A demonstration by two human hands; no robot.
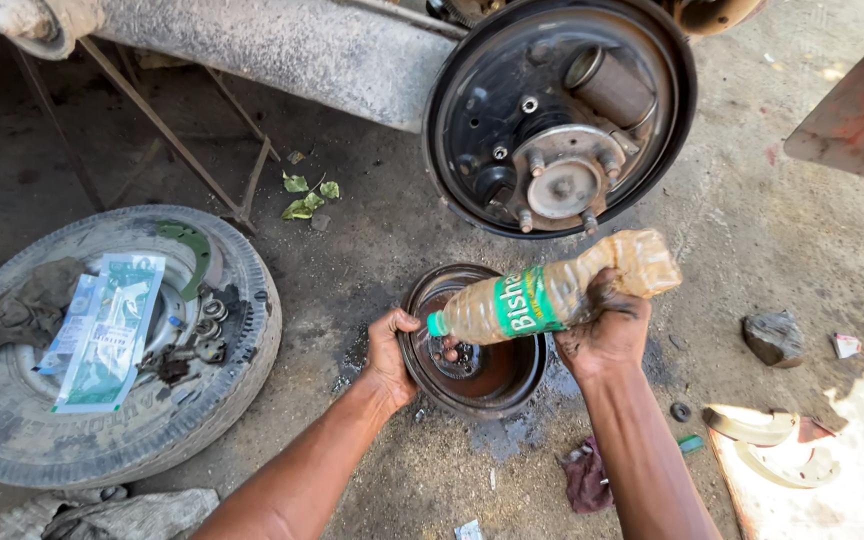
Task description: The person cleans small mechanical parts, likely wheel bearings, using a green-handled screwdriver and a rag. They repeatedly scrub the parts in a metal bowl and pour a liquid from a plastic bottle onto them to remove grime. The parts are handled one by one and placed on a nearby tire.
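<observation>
— What have you got in your hands?

— My right hand (pixel 607 335) is wrapped tight around the fat end of a plastic bottle (pixel 552 290) with a green label, tipped on its side so the green cap end points left and down over the brake drum (pixel 472 345). The liquid inside is brownish.

— And the other hand?

— My left hand (pixel 389 350) grips the left rim of the drum, thumb over the edge and fingers curled on the outside. The drum lies open side up on the dirty ground, right in front of me, with a wet patch around it.

— What's around you?

— Farther off, the bare brake backing plate (pixel 560 115) with its wheel hub and studs. To the left, a wheel (pixel 102 345) lying flat, with nuts, a rag and packets on it. A reddish rag (pixel 587 478) lies near my right forearm, a stone (pixel 774 337) to the right.
</observation>
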